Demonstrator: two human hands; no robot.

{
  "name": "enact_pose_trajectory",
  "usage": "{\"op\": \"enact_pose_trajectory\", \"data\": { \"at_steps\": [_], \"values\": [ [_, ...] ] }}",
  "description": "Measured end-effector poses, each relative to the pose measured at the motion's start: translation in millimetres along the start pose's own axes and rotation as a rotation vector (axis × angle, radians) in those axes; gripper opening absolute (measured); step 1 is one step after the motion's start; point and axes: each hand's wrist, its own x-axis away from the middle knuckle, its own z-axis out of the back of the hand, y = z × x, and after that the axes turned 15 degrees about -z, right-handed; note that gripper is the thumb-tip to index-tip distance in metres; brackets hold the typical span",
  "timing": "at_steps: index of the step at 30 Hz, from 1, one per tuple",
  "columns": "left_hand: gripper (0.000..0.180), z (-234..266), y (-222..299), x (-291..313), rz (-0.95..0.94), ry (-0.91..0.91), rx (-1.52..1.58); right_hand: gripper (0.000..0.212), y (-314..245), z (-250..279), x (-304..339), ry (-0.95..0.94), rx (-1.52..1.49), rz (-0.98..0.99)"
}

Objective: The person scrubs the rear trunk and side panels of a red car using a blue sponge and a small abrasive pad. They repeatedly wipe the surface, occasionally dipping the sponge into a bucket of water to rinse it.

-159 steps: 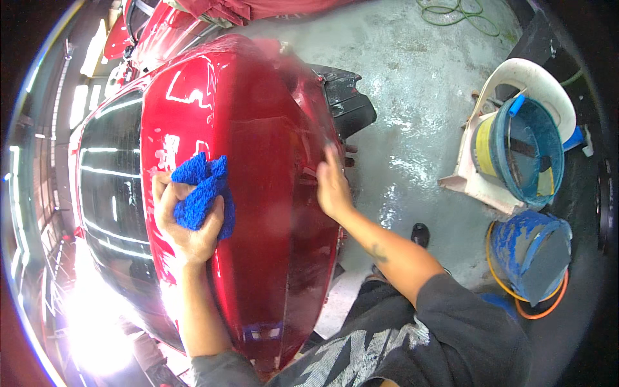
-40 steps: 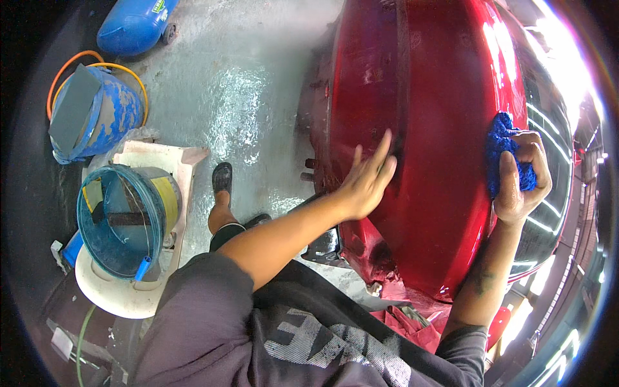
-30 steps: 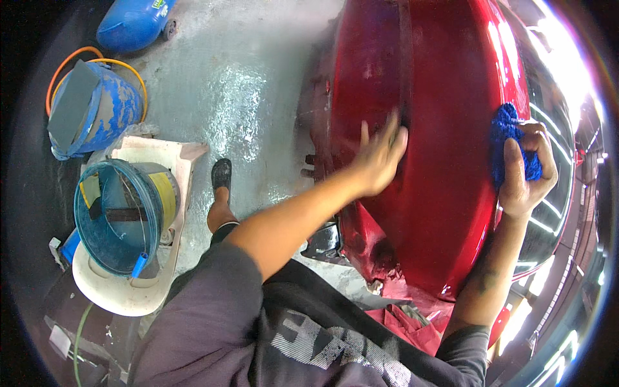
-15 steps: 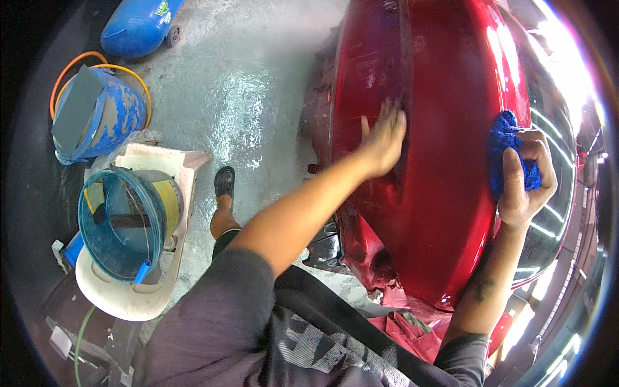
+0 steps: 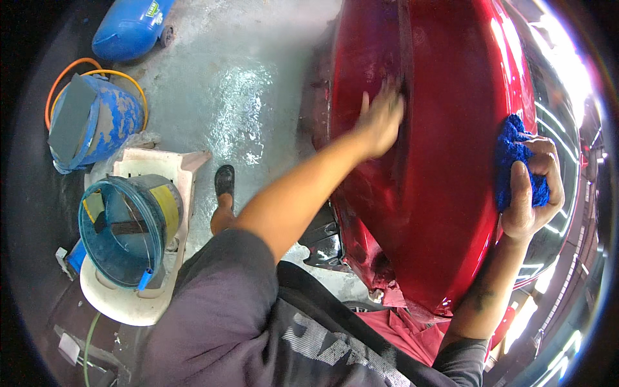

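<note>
My left hand point(image 5: 382, 122) lies on a red car body panel point(image 5: 451, 142), beside the dark crease running along it. Its fingers are stretched out flat and smeared by motion, with the thumb apart; I see nothing held in it. At the panel's right edge, near the dark glass point(image 5: 551, 193), my right hand point(image 5: 535, 200) is closed around a crumpled blue cloth point(image 5: 512, 155). Part of the cloth is hidden behind the fingers.
To the left, a translucent teal bucket point(image 5: 116, 258) with several small items stands on a whitish plastic chair point(image 5: 103, 303). Beyond it are a worn blue bucket point(image 5: 122, 113) with a grey sheet and a blue tank point(image 5: 126, 32). A red cloth point(image 5: 400, 332) hangs below the panel.
My left hand has slid a little farther away along the panel, fingers still stretched. My right hand keeps its grip on the blue cloth. The whole view has shifted slightly.
</note>
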Motion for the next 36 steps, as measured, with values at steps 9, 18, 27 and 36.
{"op": "enact_pose_trajectory", "data": {
  "at_steps": [9, 18, 27, 36],
  "values": [
    [0.078, 27.2, 34.0, -9.4, 0.232, 0.217, 0.476, 0.024, -8.0, 1.0, -2.2, -0.030, 0.003, -0.003],
    [0.067, 10.1, 77.7, 165.1, -0.052, -0.075, 0.095, 0.023, -13.5, 1.9, -1.8, -0.029, -0.007, 0.001],
    [0.059, -30.2, 85.4, 162.6, -0.057, 0.299, 0.123, 0.022, -10.0, -4.5, 2.9, -0.026, -0.086, -0.027],
    [0.055, -25.3, 103.6, 162.7, -0.151, 0.425, 0.155, 0.019, 6.9, -2.8, 2.4, -0.039, -0.094, -0.002]
  ]
}}
